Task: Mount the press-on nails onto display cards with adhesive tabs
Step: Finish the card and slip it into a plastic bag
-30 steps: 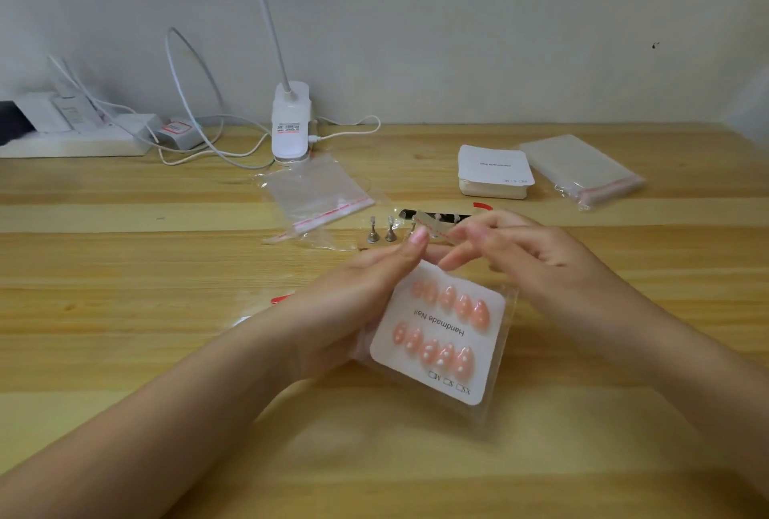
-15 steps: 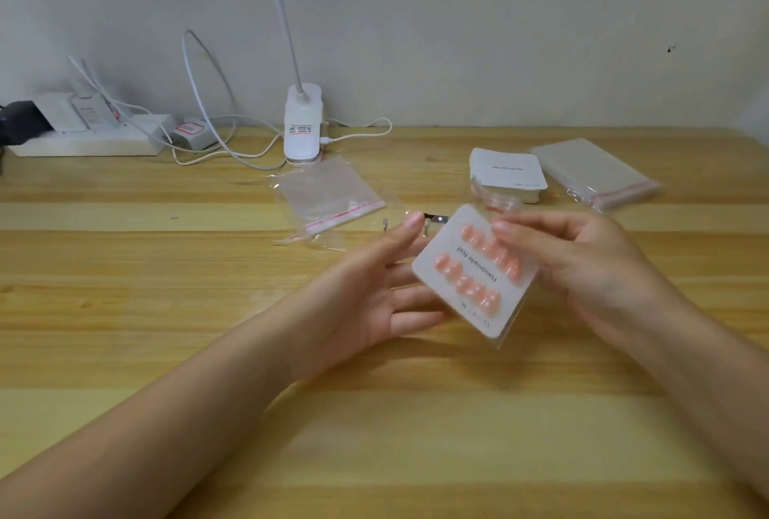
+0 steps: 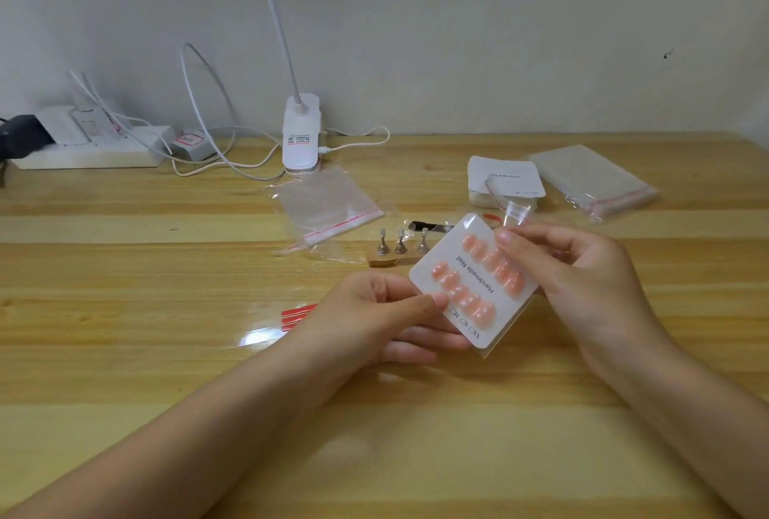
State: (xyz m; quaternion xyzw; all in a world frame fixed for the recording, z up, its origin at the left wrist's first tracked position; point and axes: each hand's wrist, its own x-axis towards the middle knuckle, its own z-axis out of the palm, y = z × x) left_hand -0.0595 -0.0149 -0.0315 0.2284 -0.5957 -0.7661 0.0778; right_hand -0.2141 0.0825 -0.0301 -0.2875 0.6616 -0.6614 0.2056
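A white display card [image 3: 478,268] printed "Handmade Nail" carries two rows of pink press-on nails [image 3: 462,298] and sits inside a clear sleeve. I hold it tilted above the wooden table [image 3: 166,352]. My left hand [image 3: 374,323] pinches its lower left edge, thumb on top and fingers underneath. My right hand [image 3: 582,273] grips the upper right edge, thumb on the top row of nails. The sleeve's clear flap [image 3: 516,212] sticks up past the card's top.
A wooden block with three metal nail stands [image 3: 399,248] sits just behind the card, with an empty clear bag [image 3: 328,206] beyond it. Red strips [image 3: 297,316] lie left of my left hand. A card stack [image 3: 505,183], a bag pack [image 3: 591,181], a lamp base [image 3: 301,131] and a power strip [image 3: 83,143] line the back.
The card lay flat on the table a second ago with both hands at its top. Both hands then lifted it, and my left hand moved from behind it to pinch its lower edge.
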